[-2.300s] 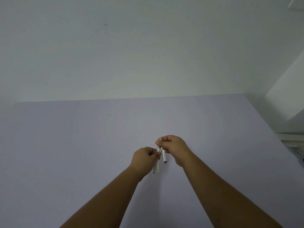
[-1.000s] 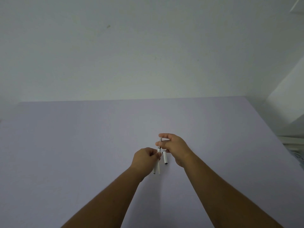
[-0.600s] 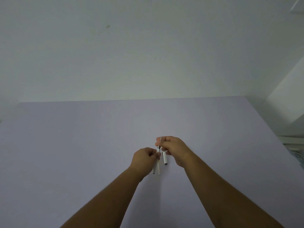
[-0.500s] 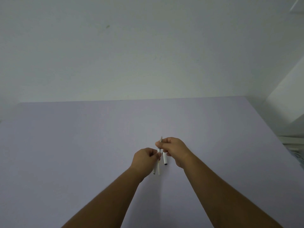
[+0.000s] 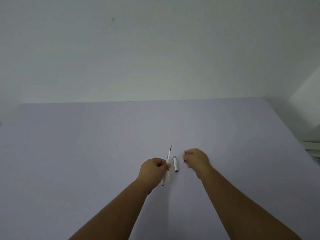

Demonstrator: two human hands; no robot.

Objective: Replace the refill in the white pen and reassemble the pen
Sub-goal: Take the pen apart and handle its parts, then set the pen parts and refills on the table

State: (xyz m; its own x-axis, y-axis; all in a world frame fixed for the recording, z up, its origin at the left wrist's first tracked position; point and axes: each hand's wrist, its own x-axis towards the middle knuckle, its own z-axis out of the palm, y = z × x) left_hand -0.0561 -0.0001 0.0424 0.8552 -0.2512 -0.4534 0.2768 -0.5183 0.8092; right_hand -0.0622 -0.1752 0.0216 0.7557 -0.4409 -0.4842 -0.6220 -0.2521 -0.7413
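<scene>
My left hand (image 5: 153, 168) grips the white pen barrel (image 5: 164, 177), which is tilted upright over the lilac table (image 5: 86, 153). A thin refill (image 5: 170, 150) with a dark tip sticks out of the barrel's top. A second thin white stick (image 5: 168, 178) lies alongside the barrel below my fingers. The white pen cap (image 5: 175, 164) lies on the table between my hands. My right hand (image 5: 196, 159) is blurred, fingers closed, a little right of the cap. A small grey piece (image 5: 184, 155) shows at its fingertips.
The table's far edge meets a pale wall. Its right edge runs diagonally, with white objects (image 5: 311, 149) beyond it at the far right.
My right hand has pulled away to the right from the top of the pen, leaving the refill's tip bare. My left hand has kept its hold on the barrel.
</scene>
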